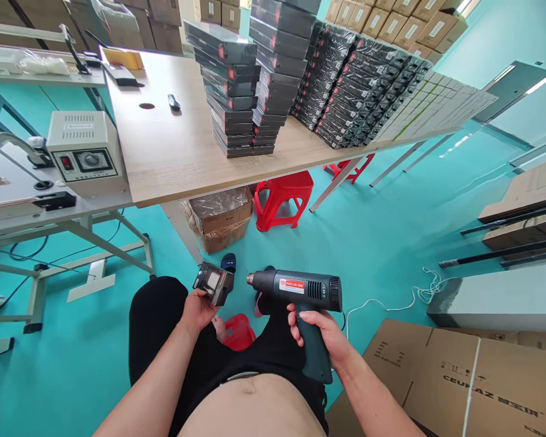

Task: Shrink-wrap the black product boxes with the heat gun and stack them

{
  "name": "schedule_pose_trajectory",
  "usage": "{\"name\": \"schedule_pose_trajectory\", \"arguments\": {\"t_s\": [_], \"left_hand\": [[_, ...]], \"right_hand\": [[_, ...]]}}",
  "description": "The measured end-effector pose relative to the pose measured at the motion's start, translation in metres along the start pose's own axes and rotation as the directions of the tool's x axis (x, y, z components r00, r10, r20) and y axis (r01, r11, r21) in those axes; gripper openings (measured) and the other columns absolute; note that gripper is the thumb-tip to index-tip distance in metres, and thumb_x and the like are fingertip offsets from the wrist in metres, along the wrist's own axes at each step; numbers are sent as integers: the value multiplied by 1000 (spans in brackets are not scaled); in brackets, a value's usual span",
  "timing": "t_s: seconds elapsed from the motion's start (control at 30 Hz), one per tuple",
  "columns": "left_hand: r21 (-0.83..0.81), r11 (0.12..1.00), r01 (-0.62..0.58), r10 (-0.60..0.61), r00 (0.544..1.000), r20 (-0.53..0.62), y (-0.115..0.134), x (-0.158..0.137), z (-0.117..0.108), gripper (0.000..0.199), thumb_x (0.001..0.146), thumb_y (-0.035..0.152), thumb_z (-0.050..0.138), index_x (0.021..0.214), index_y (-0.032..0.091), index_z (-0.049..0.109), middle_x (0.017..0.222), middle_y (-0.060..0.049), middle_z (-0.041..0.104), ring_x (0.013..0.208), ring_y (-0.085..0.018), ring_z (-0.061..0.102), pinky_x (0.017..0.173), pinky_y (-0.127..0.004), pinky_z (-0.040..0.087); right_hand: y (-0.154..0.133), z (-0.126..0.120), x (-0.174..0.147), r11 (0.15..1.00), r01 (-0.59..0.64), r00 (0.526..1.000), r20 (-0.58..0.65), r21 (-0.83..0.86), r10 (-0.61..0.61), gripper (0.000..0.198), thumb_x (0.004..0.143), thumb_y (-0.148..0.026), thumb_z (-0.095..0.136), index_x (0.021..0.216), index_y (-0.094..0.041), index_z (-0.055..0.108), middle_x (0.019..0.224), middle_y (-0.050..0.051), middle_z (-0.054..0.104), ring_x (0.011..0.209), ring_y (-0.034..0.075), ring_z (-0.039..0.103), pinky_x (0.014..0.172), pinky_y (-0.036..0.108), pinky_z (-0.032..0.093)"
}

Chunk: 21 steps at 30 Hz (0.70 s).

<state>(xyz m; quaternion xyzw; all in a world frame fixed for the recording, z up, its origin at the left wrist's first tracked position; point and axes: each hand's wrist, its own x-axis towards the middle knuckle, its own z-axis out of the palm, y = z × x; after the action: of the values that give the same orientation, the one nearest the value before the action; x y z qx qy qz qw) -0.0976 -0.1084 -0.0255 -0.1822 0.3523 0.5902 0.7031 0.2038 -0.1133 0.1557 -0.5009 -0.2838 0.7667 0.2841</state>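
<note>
My right hand (321, 331) is wrapped round the grip of a dark green and black heat gun (300, 288). Its metal nozzle points left at a small dark box (215, 283) and stands a short way apart from it. The box has a shiny film-like surface and a pale label on one face. It rests tilted in my left hand (200, 311), whose fingers hold it from below and the near side. Both things are held above my lap, over the floor.
Ahead stands a wooden table (164, 152) with tall stacks of dark boxes (234, 91) and a computer mouse (173, 102). Left is a beige control unit (86, 152). A red stool (284, 197) and an open carton (222, 221) sit below. Large cartons (495, 376) lie right, near a white cable (382, 303).
</note>
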Motion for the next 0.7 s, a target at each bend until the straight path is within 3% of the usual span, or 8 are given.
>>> {"name": "schedule_pose_trajectory", "arguments": {"t_s": [0.23,0.43,0.7], "left_hand": [[1,1000,27,-27,1000,11,0,3,-5,44,56,5,44,97,14,56,82,-11,69,71,-27,67,59,-39,54],[-13,998,59,-59,997,55,1,6,-10,41,55,4,45,94,14,55,82,-10,69,74,-27,67,63,-39,54],[8,996,84,-84,996,-13,0,3,-6,40,53,6,46,91,14,55,76,-9,68,68,-26,67,58,-37,54]], "right_hand": [[6,4,3,998,-36,998,60,50,33,30,73,-27,59,99,-13,64,80,7,64,62,16,59,50,26,46],[7,16,6,997,-4,999,54,78,0,27,78,-24,55,101,-12,64,84,7,64,65,15,60,52,24,46],[6,25,15,999,6,997,72,35,-9,27,79,-24,55,101,-11,63,83,7,64,64,15,60,52,24,48]]}}
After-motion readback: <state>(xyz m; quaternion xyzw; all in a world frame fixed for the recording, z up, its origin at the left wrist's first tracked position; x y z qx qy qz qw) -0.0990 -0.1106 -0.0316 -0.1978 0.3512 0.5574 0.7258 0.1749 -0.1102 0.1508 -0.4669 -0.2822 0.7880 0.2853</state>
